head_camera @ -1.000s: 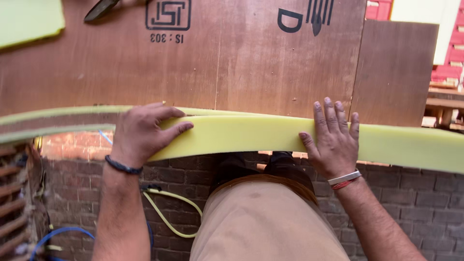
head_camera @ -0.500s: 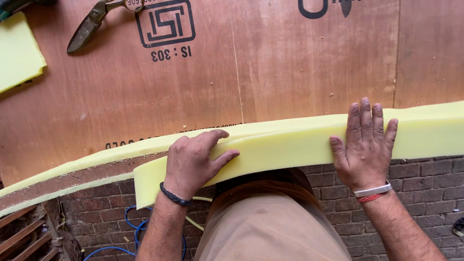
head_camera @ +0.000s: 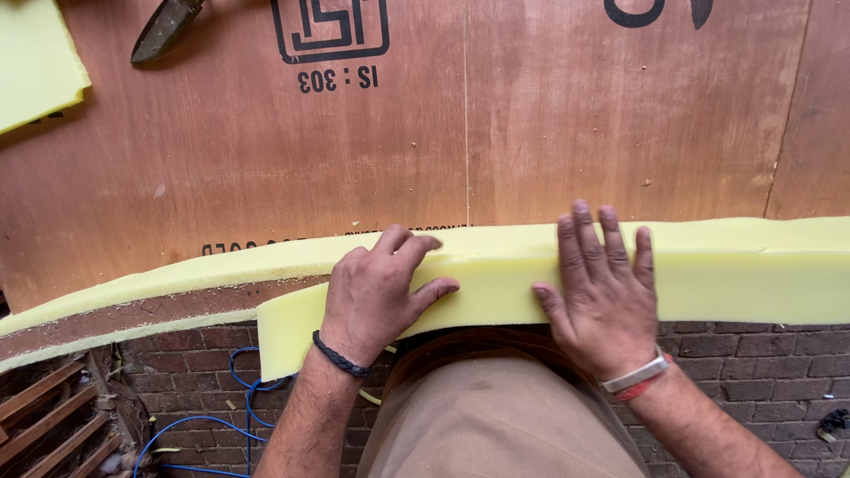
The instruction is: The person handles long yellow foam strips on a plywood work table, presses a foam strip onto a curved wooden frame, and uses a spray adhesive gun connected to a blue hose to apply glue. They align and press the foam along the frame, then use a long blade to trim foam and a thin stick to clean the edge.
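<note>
Since the earlier frame, both hands have come closer together on the foam, and the left hand has moved rightward toward the middle of the view.

I see my left hand (head_camera: 381,288) pressing on the long pale yellow foam strip (head_camera: 735,270), which is folded over the near edge of the large brown plywood board (head_camera: 354,150). The fingers are bent over the top of the strip and the thumb lies on its front face, so the hand is open and pressing, not closed around anything. A dark braided band sits on this wrist.

My right hand (head_camera: 602,288) lies flat on the same foam strip, just beside the left one, with the fingers stretched out and pointing away from me. It is also open, palm down. A white and red band is on this wrist.

The strip's cut end hangs free to the left of my left hand, above the red brick floor (head_camera: 761,372). A blue cable (head_camera: 226,412) lies on the bricks there. On the board, far from my hands, I see a dark metal blade (head_camera: 164,28) and a yellow foam piece (head_camera: 35,62).
</note>
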`<state>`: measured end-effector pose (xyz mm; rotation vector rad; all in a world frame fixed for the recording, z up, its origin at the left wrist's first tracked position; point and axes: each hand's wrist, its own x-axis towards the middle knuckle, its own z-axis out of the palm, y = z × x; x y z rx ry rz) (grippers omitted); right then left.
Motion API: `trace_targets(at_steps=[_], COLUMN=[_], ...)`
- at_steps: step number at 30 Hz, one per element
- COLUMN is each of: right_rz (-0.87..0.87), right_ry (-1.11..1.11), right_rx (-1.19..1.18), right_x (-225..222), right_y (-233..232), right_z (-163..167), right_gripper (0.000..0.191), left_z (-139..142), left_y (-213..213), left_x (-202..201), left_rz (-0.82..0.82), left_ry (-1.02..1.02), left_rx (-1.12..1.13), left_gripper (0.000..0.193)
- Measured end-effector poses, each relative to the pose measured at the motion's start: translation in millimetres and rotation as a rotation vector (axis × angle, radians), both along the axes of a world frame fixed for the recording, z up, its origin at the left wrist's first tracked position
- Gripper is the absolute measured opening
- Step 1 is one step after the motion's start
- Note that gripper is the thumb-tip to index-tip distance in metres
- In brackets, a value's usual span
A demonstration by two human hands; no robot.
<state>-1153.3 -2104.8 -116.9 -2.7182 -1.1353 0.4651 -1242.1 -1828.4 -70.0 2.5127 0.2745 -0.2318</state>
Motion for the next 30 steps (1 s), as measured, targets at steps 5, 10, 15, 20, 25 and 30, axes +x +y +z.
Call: trace_targets(at_steps=[5,10,15,20,25,30], right_rz=[0.076,0.097,0.092,0.033,-0.419,-0.433], right_ry=[0.064,0.005,0.005,-0.152,-0.144,-0.157], right_rx=[0.029,0.062,0.043,0.024,-0.067,-0.028], right_x=[-13,-20,-23,16,82,80], right_y=[58,73,75,32,-82,-109], right_z=[18,15,8,42,29,-18], right_gripper=[0.079,0.077,0.076,0.08,0.092,0.089], left_z=[0,-2,-5,5,15,46], left_y=[-1,-2,-7,-15,-26,13], left_x=[0,2,6,0,3,-40], left_rz=[0.005,0.089,0.197,0.202,0.175,0.266], left_ry=[-0.023,-0.03,0.074,0.041,0.081,0.347], left_rx=[0.043,0.046,0.09,0.172,0.244,0.198], left_gripper=[0.059,0.062,0.072,0.078,0.072,0.056])
